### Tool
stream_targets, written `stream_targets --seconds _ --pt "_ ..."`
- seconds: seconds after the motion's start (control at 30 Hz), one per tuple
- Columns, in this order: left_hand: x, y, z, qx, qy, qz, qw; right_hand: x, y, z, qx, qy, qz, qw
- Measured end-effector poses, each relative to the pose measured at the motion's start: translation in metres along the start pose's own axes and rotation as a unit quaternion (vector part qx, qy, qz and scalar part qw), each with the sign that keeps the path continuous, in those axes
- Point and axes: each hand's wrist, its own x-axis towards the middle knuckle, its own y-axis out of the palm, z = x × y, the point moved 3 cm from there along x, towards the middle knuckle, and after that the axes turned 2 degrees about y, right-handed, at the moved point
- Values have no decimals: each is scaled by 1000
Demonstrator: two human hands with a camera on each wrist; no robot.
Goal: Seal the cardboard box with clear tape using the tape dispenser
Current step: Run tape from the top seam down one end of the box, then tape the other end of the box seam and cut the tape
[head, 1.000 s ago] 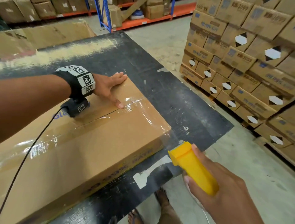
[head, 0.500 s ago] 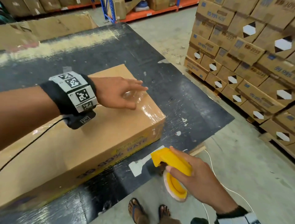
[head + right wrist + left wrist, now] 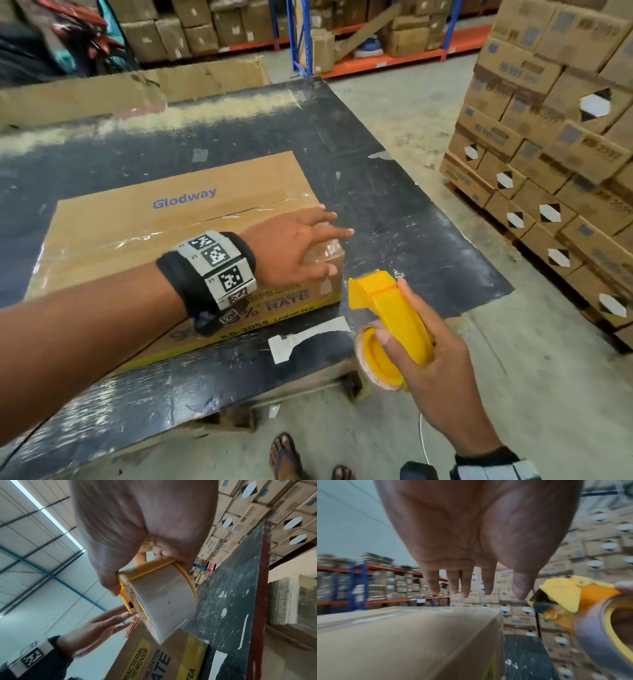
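A brown cardboard box (image 3: 137,222) printed "Glodway" lies flat on the black table (image 3: 394,212). Clear tape (image 3: 144,238) runs along its top seam and wraps over the right end. My left hand (image 3: 294,246) hovers over the box's near right corner with its fingers straight and spread. In the left wrist view the fingers (image 3: 465,585) hang above the box top (image 3: 402,635) without touching it. My right hand (image 3: 431,370) grips the yellow tape dispenser (image 3: 387,308) just off the box's right end. Its clear tape roll (image 3: 164,601) faces the box side (image 3: 154,662).
A tall stack of printed cartons (image 3: 555,144) stands on the floor to the right. Flattened cardboard (image 3: 137,89) lies behind the table, with shelving racks (image 3: 301,37) beyond. A white tape scrap (image 3: 305,337) sticks to the table's front. My sandalled feet (image 3: 287,459) stand below the edge.
The tape stretched from box to dispenser a second ago is no longer attached. My left hand lifted off the top and moved to the near right corner. The dispenser rose beside the box's end.
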Motion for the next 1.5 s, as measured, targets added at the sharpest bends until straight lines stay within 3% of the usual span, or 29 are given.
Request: stream_targets --seconds 0.1,0.23,0.37,0.43,0.53,0.63,0.77,0.83,0.9,0.97,1.03,1.1,1.17,1.3,1.5 --pt "-59 0 26 -92 -89 -110 986 3 3 10 12 -43 16 999" --pt "-166 20 75 -112 -257 -209 937 8 18 23 46 -103 53 992" --pt "-261 47 117 -55 -416 -202 885 14 47 47 69 -154 95 981" --pt "-287 59 123 -93 -449 -179 870 18 66 60 94 -172 112 974" --pt "-298 76 123 -171 -439 -167 866 20 96 80 103 -201 136 965" --pt "-292 83 116 -156 -447 -178 862 19 125 99 112 -228 146 956" --pt "-270 81 82 -104 -413 -178 887 15 164 121 132 -242 151 949" --pt "-265 78 68 -108 -371 -177 905 9 184 130 143 -237 148 949" --pt "-269 66 72 -149 -344 -212 902 4 200 137 145 -233 145 951" --pt "-276 45 92 -248 -342 -299 855 -2 214 142 138 -234 141 952" --pt "-281 20 116 -403 -324 -364 775 -7 224 147 129 -234 136 954" --pt "-279 -1 133 -561 -278 -352 696 -11 233 151 115 -235 128 957" --pt "-277 -17 142 -648 -243 -304 654 -15 241 154 97 -240 117 959" --pt "-275 -26 158 -684 -194 -230 664 -21 258 160 68 -253 92 961" --pt "-277 -35 186 -653 -164 -210 709 -29 274 169 37 -251 49 966"
